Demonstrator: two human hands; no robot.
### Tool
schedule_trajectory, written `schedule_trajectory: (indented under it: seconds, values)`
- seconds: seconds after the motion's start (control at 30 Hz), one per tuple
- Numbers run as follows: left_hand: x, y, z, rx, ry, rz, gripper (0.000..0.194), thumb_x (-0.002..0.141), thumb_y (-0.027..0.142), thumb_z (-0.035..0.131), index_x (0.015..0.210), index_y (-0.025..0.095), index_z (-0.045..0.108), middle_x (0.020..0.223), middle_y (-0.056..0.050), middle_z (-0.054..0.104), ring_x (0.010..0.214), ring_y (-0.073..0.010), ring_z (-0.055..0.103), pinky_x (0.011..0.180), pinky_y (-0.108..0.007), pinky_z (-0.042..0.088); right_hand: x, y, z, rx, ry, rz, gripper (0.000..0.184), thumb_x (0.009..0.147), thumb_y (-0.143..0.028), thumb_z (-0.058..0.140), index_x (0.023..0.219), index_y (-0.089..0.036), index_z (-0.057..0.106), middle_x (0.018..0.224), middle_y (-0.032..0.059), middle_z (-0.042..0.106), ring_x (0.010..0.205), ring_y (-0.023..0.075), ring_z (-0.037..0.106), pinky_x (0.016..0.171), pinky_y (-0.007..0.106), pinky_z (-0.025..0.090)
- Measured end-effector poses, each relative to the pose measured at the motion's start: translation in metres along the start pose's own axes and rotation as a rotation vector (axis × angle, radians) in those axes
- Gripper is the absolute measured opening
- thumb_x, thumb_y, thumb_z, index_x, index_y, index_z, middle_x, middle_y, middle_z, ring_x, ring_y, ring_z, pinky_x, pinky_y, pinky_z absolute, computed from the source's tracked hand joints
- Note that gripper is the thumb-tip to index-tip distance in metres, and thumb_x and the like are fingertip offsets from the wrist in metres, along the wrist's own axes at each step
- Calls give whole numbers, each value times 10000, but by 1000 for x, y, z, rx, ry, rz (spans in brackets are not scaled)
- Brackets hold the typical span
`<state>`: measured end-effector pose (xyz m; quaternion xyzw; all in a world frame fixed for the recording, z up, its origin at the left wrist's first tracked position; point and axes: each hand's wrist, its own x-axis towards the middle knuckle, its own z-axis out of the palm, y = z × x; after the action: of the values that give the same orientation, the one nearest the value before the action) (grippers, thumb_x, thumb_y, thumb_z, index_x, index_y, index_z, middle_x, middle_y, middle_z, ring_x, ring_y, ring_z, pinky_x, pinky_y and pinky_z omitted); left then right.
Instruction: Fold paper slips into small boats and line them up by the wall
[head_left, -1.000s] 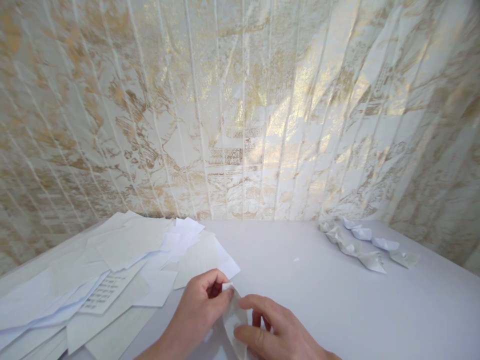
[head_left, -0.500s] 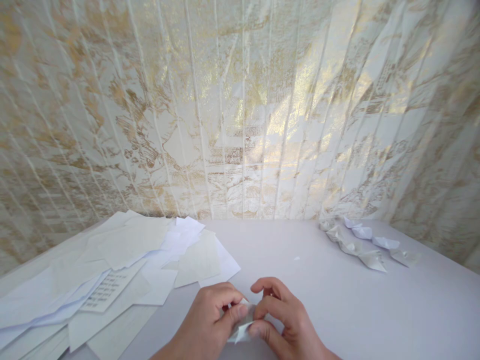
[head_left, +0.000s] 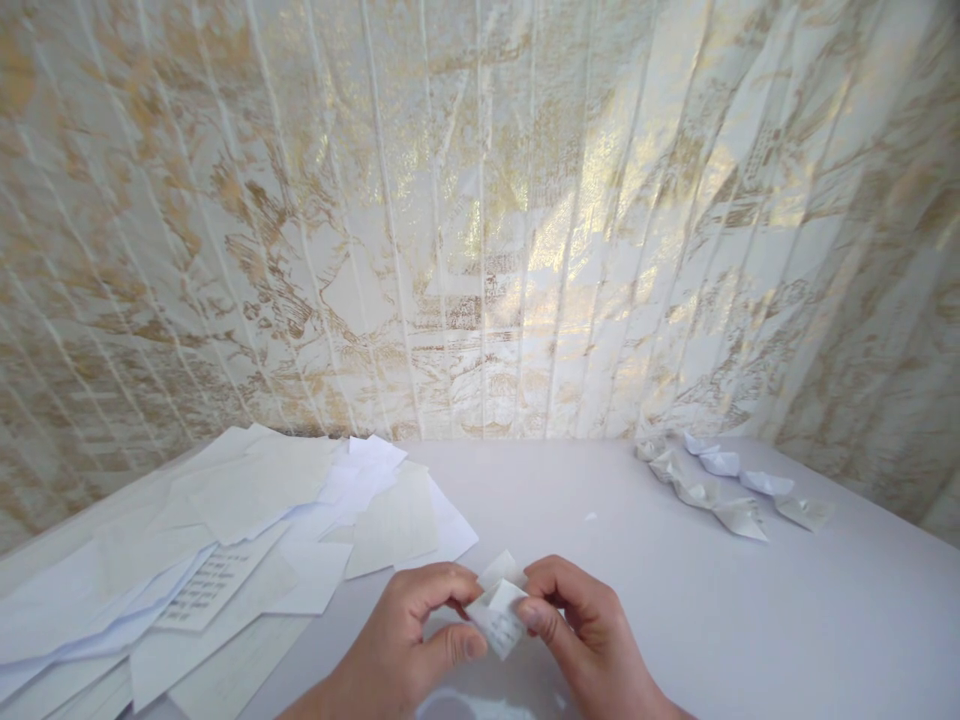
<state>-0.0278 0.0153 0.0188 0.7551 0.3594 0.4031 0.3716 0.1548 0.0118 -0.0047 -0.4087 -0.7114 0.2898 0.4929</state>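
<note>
A small folded paper (head_left: 501, 622) with lines of print on its front is held up between my two hands, near the front of the table. My right hand (head_left: 589, 625) pinches its right side, thumb in front and fingers behind. On the left edge, the curled fingers of my left hand (head_left: 420, 630) reach behind the paper, while the thumb sits just off its lower left side. Two pointed flaps stand up at the top of the paper. The tips of the left fingers are hidden.
A spread pile of paper sheets (head_left: 247, 490), some printed, covers the left of the white table (head_left: 637, 610). Several folded paper boats (head_left: 697, 493) stand in two rows at the back right. A paper scrap (head_left: 590, 517) lies mid-table. Behind hangs a gold-patterned curtain (head_left: 480, 250).
The folded paper has been raised and turned so a printed, diamond-shaped side shows. My left thumb has come off its front; my right fingers have closed on its right side.
</note>
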Motion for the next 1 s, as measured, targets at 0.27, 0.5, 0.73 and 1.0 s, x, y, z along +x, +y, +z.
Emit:
schedule_trajectory:
  seconds: [0.27,0.5,0.73,1.0]
  values:
    - [1,-3,0,139,76,-25,211,736,253,567,544,173,600,568,-6,588,550,-138,522,554,-229,383,2,-4,-1,-38,-58,-89,367,828,-442,446,590,-170,504,580,10,539,534,118,488,505,201,399]
    - [0,-3,10,-52,206,-204,264,659,260,600,467,177,439,522,26,465,523,-115,418,512,-218,348,-1,-6,-1,-90,-44,-123,261,820,-303,476,596,-174,504,608,22,585,560,121,536,545,202,434]
    - [-3,-5,20,-138,343,-224,275,619,275,638,470,177,429,474,49,426,476,-93,379,468,-204,318,-2,-4,1,-107,-29,-80,221,798,-245,506,591,-168,501,612,21,599,562,120,553,552,196,441]
    - [-4,-10,19,-226,258,-292,268,647,242,642,526,177,411,463,66,413,460,-77,362,460,-191,293,-1,-3,2,-157,-21,-209,214,792,-185,478,579,-179,456,619,24,587,551,108,545,535,183,428]
